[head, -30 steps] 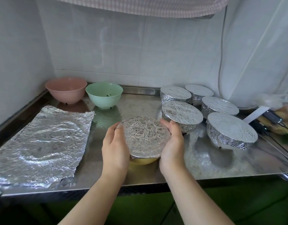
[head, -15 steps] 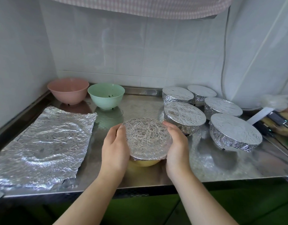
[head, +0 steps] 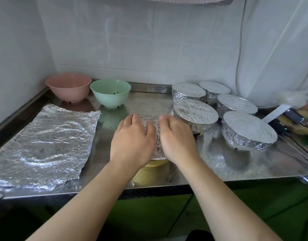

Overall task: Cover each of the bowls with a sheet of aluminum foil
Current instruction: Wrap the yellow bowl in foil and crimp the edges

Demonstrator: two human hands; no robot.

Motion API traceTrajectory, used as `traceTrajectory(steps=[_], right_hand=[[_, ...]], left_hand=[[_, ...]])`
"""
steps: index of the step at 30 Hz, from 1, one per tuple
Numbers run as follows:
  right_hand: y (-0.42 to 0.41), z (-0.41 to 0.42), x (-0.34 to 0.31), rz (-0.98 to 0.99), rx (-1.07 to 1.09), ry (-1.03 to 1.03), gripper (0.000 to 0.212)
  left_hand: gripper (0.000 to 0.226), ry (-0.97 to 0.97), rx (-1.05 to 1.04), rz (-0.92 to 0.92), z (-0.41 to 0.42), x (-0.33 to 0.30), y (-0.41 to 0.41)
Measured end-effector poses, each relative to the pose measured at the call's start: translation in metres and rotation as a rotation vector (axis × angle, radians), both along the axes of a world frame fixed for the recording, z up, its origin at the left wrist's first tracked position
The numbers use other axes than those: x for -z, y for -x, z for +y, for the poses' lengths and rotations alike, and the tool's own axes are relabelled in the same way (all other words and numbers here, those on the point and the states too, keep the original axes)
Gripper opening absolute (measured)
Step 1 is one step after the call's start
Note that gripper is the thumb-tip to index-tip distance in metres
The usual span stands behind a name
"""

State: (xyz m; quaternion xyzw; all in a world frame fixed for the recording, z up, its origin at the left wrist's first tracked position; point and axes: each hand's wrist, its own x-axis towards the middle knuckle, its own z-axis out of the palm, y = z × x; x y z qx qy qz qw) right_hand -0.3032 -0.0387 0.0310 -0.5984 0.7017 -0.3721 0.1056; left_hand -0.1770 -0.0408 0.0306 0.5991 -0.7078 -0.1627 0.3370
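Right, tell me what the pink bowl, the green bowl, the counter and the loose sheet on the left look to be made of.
Pink bowl and green bowl: probably plastic, going by the flat pastel colour and soft, dull sheen; glazed ceramic can't be ruled out. Counter: brushed steel, by its grey shine and blurred reflections of the bowls. Loose sheet: aluminium foil, crinkled and silver with sharp glints.

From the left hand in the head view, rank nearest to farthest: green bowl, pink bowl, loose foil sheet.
From the left hand:
1. Loose foil sheet, just to its left.
2. Green bowl, behind it.
3. Pink bowl, back-left corner.
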Motion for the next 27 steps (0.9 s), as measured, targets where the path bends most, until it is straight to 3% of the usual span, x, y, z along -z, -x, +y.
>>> traceTrajectory(steps=[3,6,12,16,19,24,27], right_hand=[[0.002,0.002,-0.003,0.023,-0.006,-0.012,0.045],[-0.002,0.010,-0.003,0.098,-0.017,-0.011,0.045],[-0.017,0.028,0.020,0.196,0.013,0.422,0.045],[-0.013,0.033,0.031,0.273,-0.072,0.525,0.046],[-0.011,0.036,0.034,0.267,-0.096,0.476,0.048],[0.000,0.038,0.027,0.208,-0.089,0.298,0.057],[0.010,0.034,0.024,0.244,-0.083,0.225,0.064]], left_hand=[[0.019,0.012,0.011,0.029,-0.001,0.000,0.000],[0.033,0.003,-0.004,0.110,-0.007,0.007,-0.003],[0.034,-0.063,0.015,0.253,-0.011,0.007,-0.004],[0.027,-0.076,0.004,0.219,-0.014,0.008,-0.007],[0.031,-0.103,0.102,0.200,-0.012,0.007,-0.009],[0.054,-0.062,0.074,-0.165,-0.032,-0.004,-0.019],[0.050,-0.076,0.193,-0.086,-0.042,-0.017,-0.019]])
